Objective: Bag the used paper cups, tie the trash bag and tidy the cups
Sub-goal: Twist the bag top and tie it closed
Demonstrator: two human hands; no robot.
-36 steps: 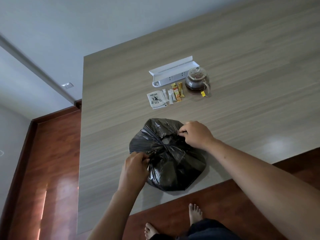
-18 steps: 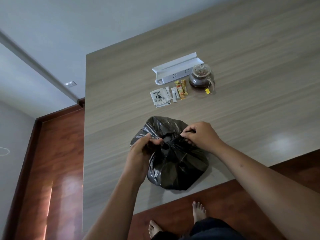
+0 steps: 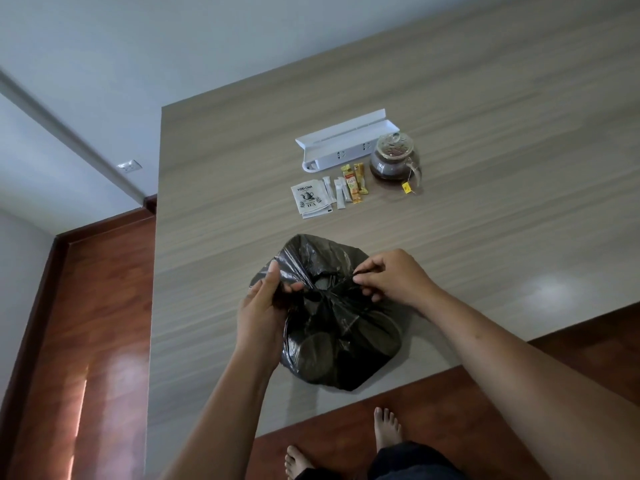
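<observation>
A black trash bag (image 3: 341, 344) lies bulging on the wooden table (image 3: 485, 237) near its front edge, with round shapes pressing through the plastic. My left hand (image 3: 261, 313) grips the bag's gathered plastic on its left side. My right hand (image 3: 391, 277) pinches a strip of the bag's neck on the right between thumb and fingers. The two gathered ends cross at the bag's top between my hands. No loose paper cups are in view.
Behind the bag lie tea sachets (image 3: 311, 199) and sugar sticks (image 3: 352, 183), a white power strip holder (image 3: 343, 142) and a glass teapot (image 3: 394, 157) of dark tea. The table's left edge drops to a red wooden floor (image 3: 86, 323). My bare feet (image 3: 386, 427) stand at the table's front.
My left hand has risen from the bag's lower left to its top, pulling plastic toward the middle. My right hand stays at the neck, fingers now pinching a strip.
</observation>
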